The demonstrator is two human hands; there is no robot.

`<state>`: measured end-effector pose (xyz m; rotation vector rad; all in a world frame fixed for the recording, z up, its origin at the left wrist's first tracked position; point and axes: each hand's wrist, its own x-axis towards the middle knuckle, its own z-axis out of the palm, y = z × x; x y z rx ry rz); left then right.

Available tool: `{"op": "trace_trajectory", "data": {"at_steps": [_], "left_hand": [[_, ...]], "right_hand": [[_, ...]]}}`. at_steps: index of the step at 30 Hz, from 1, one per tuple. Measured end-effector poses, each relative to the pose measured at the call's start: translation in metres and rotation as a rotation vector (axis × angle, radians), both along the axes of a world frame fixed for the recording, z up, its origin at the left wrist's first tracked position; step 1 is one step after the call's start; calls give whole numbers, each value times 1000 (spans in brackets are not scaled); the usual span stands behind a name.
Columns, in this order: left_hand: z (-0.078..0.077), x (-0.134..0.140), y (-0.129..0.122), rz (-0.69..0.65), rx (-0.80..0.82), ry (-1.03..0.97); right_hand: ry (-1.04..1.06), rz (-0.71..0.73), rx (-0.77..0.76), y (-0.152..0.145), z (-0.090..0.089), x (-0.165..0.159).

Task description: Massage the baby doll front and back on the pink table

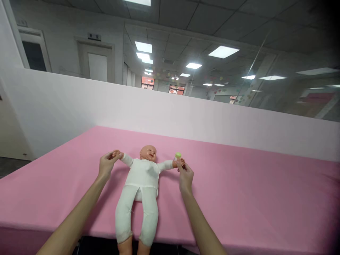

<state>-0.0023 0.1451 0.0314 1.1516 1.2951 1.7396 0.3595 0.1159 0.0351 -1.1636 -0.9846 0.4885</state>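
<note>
Holding doll [145, 173] faceup on pink table [239, 191], w/ arms outspread & ankles past nr. edge. Pinching its R hand in own L hand [106, 165], w/ fingers nearly together; likewise its L in own R hand [186, 174], by sm. green item [178, 155], can't tell if touching.

Room right of right hand [186, 175]; wall [170, 108] blocks beyond.

Head cam looks fwd over pink tbl [244, 191].
</note>
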Motion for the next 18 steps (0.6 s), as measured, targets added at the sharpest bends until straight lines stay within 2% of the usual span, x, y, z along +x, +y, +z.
{"op": "trace_trajectory", "data": {"at_steps": [2,4,6,8,11,13,15,18], "left_hand": [[6,21,-7,-49,105,87],[8,38,-15,-148,194,258],[5,50,-25,-224,242,500],[0,58,-33,-247,262,728],[-8,66,-40,-250,292,939],[-10,69,-42,-266,301,995],[-10,71,-42,-267,289,951],[-4,64,-39,-207,236,596]], "right_hand": [[-146,73,124,-5,5,-27],[-383,197,238,-13,1,-50],[-654,315,324,-21,-11,-66],[-865,376,392,-27,-25,-74],[-1031,394,439,-32,-41,-78],[-1061,428,452,-33,-42,-78],[-988,453,439,-31,-38,-77],[-619,327,315,-24,-24,-65]]}}
